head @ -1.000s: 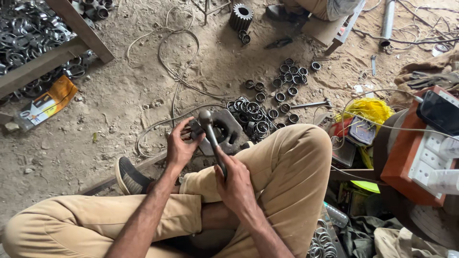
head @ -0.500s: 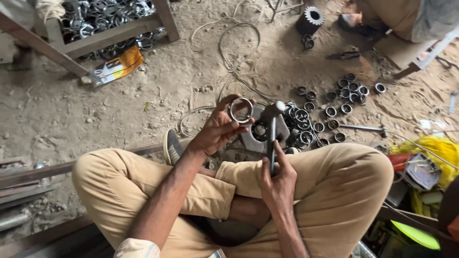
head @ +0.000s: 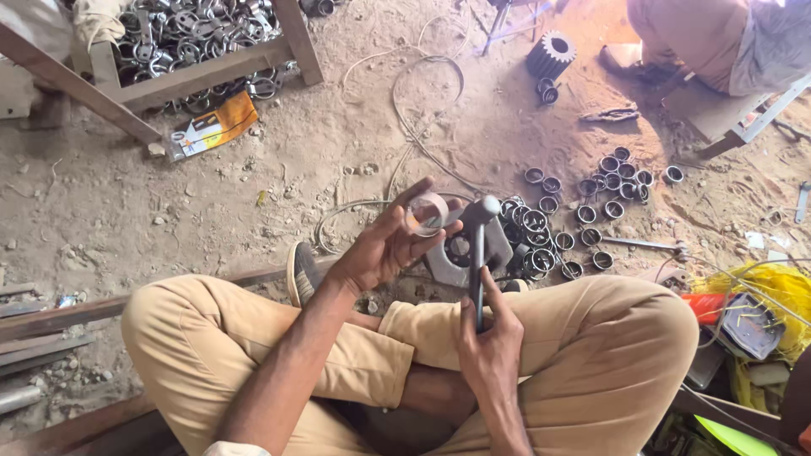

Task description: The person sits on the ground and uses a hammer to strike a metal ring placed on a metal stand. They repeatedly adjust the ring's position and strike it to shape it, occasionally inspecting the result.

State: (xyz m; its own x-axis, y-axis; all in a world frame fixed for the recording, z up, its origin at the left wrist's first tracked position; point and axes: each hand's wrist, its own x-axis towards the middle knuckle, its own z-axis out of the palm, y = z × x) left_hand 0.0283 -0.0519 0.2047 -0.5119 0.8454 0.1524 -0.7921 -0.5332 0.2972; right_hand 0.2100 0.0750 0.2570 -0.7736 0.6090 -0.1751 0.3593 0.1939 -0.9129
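I'm sitting cross-legged, tan trousers (head: 591, 355) filling the bottom of view. My right hand (head: 490, 338) is at 6 o'clock, fist closed round the handle of a hammer (head: 478, 253), shaft upright, steel head at top approx centre frame. My left hand (head: 384, 245), just at 9 o'clock of the hammer head, pinches a short metal ring (head: 427, 213) btw thumb and fingers, held up w/ its open bore tilted toward me. Ring is just beside the hammer head; can't tell if touching.

Under the hammer, on the dirt floor (head: 253, 194), a grey metal block (head: 460, 249) w/ a round hole. My shoe (head: 302, 272) sits at its 9 o'clock.

Next out, at 2 o'clock from the block, a scatter of similar rings (head: 574, 203) on the ground, w/ a second hammer (head: 646, 245) lying flat at their 5 o'clock. Loose wire (head: 422, 101) loops at 12.

Far: wooden frame (head: 203, 72) full of metal parts at 10–11 o'clock, an orange packet (head: 211, 127) below it. Black gear (head: 551, 55) at 1 o'clock, pliers (head: 612, 114) near it. Another person (head: 710, 42) seated at 2 o'clock, far corner. Yellow cloth pile (head: 781, 291) at 4 o'clock.
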